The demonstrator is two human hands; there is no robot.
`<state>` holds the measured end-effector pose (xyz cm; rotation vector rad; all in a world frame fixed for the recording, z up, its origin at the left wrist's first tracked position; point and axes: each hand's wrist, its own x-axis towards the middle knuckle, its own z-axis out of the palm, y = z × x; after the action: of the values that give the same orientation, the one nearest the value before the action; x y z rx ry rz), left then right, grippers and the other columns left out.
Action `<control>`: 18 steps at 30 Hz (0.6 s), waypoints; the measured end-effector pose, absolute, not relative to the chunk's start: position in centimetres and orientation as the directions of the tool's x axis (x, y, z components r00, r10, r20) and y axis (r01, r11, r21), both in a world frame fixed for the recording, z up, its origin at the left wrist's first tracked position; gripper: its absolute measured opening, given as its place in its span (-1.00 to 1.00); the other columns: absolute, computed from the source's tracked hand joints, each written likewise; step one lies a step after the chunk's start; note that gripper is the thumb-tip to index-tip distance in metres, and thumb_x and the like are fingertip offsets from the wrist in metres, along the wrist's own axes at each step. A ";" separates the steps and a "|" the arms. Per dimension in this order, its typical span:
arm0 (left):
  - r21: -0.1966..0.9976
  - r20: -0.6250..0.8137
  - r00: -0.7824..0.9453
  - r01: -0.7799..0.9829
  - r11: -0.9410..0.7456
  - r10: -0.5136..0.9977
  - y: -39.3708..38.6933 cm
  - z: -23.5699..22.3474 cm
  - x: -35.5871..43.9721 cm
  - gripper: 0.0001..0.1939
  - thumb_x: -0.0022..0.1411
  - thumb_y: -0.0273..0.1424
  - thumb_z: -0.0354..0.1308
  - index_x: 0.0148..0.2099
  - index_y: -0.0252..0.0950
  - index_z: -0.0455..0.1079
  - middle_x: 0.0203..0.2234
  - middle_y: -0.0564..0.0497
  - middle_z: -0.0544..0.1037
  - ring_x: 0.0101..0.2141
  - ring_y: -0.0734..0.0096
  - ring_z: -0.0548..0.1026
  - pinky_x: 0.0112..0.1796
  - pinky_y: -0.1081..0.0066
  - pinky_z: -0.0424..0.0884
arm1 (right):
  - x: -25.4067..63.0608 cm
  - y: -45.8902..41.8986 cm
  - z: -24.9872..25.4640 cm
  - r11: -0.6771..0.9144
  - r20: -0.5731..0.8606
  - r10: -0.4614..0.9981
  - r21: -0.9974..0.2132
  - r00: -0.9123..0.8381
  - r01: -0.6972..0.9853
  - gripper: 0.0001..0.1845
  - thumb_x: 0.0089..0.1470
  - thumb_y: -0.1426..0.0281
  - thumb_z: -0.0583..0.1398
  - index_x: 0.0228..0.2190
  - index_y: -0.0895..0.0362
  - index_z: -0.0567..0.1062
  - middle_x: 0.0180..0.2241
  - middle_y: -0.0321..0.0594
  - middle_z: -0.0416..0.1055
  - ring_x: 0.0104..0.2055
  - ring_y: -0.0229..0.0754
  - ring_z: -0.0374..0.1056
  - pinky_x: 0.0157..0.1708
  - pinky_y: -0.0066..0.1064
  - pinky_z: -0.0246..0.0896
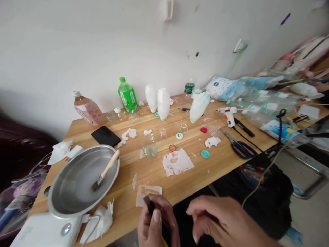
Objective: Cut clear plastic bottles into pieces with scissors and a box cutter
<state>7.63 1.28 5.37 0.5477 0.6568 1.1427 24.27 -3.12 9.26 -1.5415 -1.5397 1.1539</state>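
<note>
At the table's front edge my left hand (pixel 156 223) is closed around a dark, narrow, flat strip (pixel 148 204) whose end sticks up past the thumb. A bit of yellow shows below it; the rest is hidden by the fingers. To the right, my right hand (pixel 218 219) hovers with fingers loosely bent and thumb and forefinger apart, nothing visible between them. Just beyond my left hand lies a torn piece of wet white tissue (pixel 144 195). Another torn tissue sheet (pixel 180 163) is spread farther back.
A metal basin (pixel 58 202) of cloudy liquid holds a brush (pixel 110 164). White-coated bottle shapes (pixel 163 104) stand near the wall, beside a green bottle (pixel 128 97). Scissors (pixel 240 145) and a glue gun (pixel 229 116) lie right. A phone (pixel 106 136) lies left.
</note>
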 end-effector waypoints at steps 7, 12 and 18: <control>0.806 -0.137 -0.032 -0.585 0.093 0.990 -1.6 5.0 11.8 -0.71 0.21 -0.10 0.27 -0.35 -0.23 0.48 -0.63 0.10 0.41 -0.64 0.47 0.40 -0.60 0.50 0.42 | 24.3 -4.6 3.5 -0.078 -0.076 0.964 -0.997 -0.256 0.000 -0.38 0.03 0.16 0.30 0.10 0.09 0.40 0.11 0.01 0.42 0.09 0.00 0.40 0.01 -0.30 0.33; 0.997 -0.063 -0.072 -0.052 0.059 0.995 -2.9 4.8 12.3 -0.43 0.28 0.13 0.04 -0.04 -0.22 0.55 -0.10 -0.13 0.61 -0.12 0.08 0.54 -0.05 0.17 0.50 | 27.1 -5.7 4.7 -0.123 -0.141 0.939 -0.989 -0.314 0.076 -0.50 -0.03 0.31 0.35 -0.01 0.09 0.49 -0.20 -0.22 0.54 -0.22 -0.15 0.45 -0.18 -0.41 0.35; 0.908 0.289 -0.135 0.354 -0.226 0.948 7.5 6.1 9.7 -0.43 0.31 -0.03 0.12 0.23 -0.22 0.25 0.21 -0.24 0.34 0.24 0.03 0.29 0.19 0.10 0.27 | 30.4 -9.6 3.3 -0.277 -0.271 0.952 -0.961 -0.140 -0.022 -0.60 0.13 0.03 0.24 -0.25 0.09 0.33 -0.40 -0.35 0.45 -0.56 -0.36 0.36 -0.55 -0.55 0.19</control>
<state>9.68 7.55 6.11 1.5767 1.4705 1.3714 30.38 -9.58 3.25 -1.3120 -1.1335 1.5363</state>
